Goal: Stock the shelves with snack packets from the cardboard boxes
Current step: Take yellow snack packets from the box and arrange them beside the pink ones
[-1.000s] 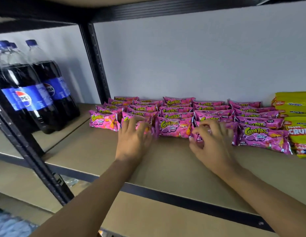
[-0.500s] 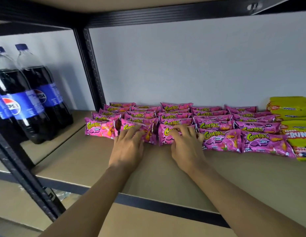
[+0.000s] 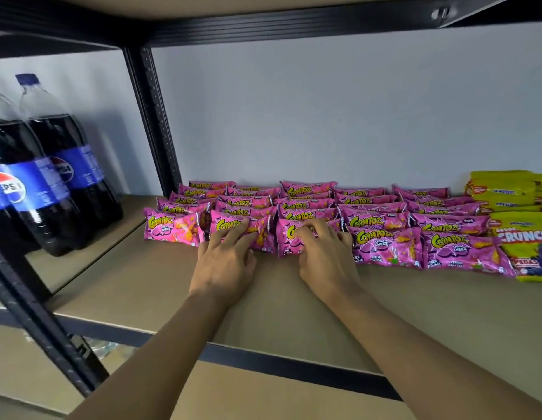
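Pink foil Corntoz packets (image 3: 385, 247) lie flat in rows on the shelf board (image 3: 160, 286) just ahead of both hands. Their long axes run left to right and their yellow logos face up. The left hand (image 3: 224, 262) rests spread fingers on one front-row packet (image 3: 228, 226). The right hand (image 3: 324, 256) bends its fingers over the neighbouring packet (image 3: 286, 245); whether it grips cannot be determined. A second ago the right hand was on a packet further right.

Both arms are uncovered: the left forearm (image 3: 166, 353) and right forearm (image 3: 409, 353) show bare to the view's lower edge. The left hand (image 3: 224, 262) and right hand (image 3: 324, 259) are bare too, nails seemingly short and plain.
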Demonstrator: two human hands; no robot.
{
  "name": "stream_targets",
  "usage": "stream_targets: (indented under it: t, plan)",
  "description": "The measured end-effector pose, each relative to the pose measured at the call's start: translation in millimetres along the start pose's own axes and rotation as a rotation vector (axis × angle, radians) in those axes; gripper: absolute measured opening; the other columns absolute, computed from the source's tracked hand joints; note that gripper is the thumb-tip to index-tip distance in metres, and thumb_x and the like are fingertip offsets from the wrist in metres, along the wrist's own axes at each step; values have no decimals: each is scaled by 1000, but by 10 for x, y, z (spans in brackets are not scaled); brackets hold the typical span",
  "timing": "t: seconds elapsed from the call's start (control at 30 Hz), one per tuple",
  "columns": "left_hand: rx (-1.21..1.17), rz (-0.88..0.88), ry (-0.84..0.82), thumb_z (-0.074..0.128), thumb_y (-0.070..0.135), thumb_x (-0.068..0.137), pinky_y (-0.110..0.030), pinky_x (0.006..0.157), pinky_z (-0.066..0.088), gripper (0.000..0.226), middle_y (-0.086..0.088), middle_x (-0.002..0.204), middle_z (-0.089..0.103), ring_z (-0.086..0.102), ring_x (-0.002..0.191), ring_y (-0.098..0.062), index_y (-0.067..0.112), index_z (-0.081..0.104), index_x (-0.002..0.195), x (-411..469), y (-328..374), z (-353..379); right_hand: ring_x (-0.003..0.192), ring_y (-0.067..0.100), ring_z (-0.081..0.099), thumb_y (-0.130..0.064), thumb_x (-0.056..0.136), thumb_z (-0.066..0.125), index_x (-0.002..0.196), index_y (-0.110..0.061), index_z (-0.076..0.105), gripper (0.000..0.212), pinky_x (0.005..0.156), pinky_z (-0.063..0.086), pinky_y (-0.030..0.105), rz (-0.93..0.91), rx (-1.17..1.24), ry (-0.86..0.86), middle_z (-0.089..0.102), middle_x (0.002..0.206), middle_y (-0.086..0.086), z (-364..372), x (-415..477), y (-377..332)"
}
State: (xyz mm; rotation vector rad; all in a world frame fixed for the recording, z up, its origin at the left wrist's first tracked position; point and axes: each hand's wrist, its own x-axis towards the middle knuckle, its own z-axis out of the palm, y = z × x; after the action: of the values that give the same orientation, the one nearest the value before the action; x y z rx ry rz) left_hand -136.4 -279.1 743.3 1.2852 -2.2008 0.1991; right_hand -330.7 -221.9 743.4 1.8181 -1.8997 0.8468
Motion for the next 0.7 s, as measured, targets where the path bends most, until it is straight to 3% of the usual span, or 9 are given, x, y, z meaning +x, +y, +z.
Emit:
stream_targets:
  t: [0.2,0.3,0.43,0.57,0.7]
  plan:
    - [-61,57,121,55,26,86,-47,92,44,36,5,140,56,53,120,-27,27,68,119,-53,-12,-46,122,21,51,-22,75,71,100,-23,70,25,96,27,43,-21,-5,129,58,122,1,-4,-32,-39]
    - [-108,41,185,47,31,84,-45,91,46,35,1,131,59,55,113,-28,25,70,110,-92,-94,-104,111,22,54,-29,77,66,96,-24,71,21,92,30,42,-71,19,195,60,117,-1,-16,-18,-143]
    - [-75,-132,271,60,29,87,-42,88,43,23,-2,123,58,53,112,-28,21,71,106,-129,-433,-243,102,19,57,-32,79,68,97,-28,70,19,85,28,39,-169,75,181,59,114,-4,44,88,-497]
    - [-14,-422,197,58,34,93,-45,92,38,32,-8,122,47,44,114,-33,24,60,122,-89,-809,-373,106,22,56,-28,80,68,101,-29,69,21,85,29,42,-196,69,139,60,115,-3,216,273,-835]
    - [-53,-481,13,47,45,98,-52,100,36,44,-7,136,38,41,123,-35,47,39,140,0,-996,-354,110,23,52,-27,79,69,107,-37,69,29,83,27,42,-157,-17,57,60,120,-8,388,369,-926]
